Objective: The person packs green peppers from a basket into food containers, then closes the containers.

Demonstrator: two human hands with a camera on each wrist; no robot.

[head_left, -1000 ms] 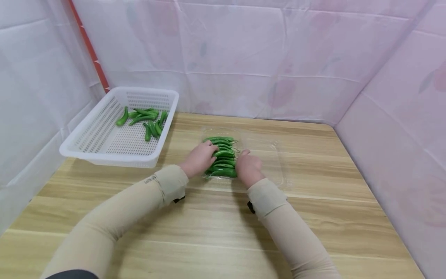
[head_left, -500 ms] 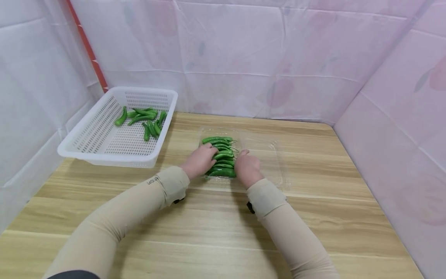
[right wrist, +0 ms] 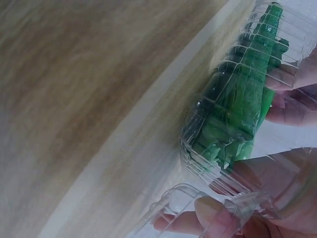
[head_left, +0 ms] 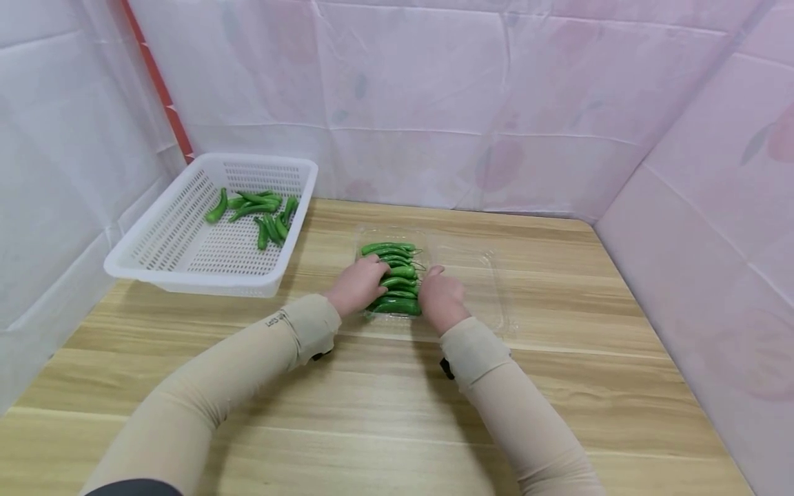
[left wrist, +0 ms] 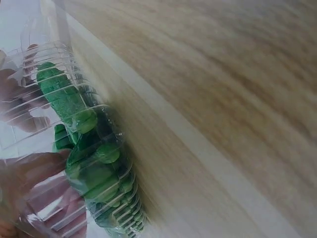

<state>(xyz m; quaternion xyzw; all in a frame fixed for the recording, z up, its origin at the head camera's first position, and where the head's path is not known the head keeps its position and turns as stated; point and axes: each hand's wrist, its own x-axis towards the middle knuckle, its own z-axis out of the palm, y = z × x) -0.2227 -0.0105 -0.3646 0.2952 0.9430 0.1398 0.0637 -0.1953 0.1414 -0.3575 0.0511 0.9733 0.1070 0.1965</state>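
A clear plastic clamshell box (head_left: pixel 359 242) lies on the table with its lid (head_left: pixel 490 275) folded out to the right. Green peppers (head_left: pixel 397 306) lie side by side in a row across it, stems to the right. My left hand (head_left: pixel 355 285) reaches over the box's left wall, thumb and fingers around a green pepper (head_left: pixel 402 273) in the middle of the row. At the hinge side my right hand (head_left: pixel 443 300) grips the box's edge, some fingers inside by the pepper stems. In the right wrist view, a fingertip (right wrist: pixel 210 213) shows against the clear plastic hinge.
A white perforated basket (head_left: pixel 186 275) with several more green peppers (head_left: pixel 254 207) stands at the back left. Beneath everything is a wood-grain table (head_left: pixel 347 427). Pale cloth walls (head_left: pixel 415 103) close it in at the back and both sides.
My left fingers have shifted slightly to the right over the middle peppers, covering more of them. The right hand and the box hold their place.
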